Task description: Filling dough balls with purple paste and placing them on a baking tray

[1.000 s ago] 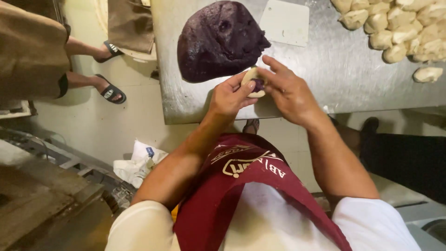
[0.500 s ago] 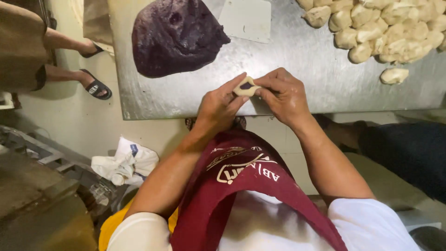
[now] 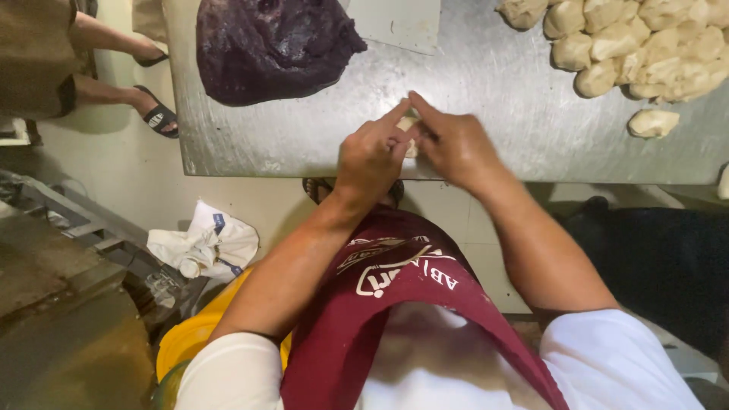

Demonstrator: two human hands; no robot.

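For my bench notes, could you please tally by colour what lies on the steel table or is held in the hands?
Dark purple paste mound: 1
Pale flat sheet: 1
Pale dough heap at the far right, pieces too crowded to count: 1
Loose pale dough piece beside it: 1
Small pale dough piece pinched between left hand and right hand: 1
Total: 5, on the steel table

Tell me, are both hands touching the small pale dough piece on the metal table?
Touching. The head view shows the left hand and right hand closed together around the small dough piece, fingertips pressed on it above the steel table.
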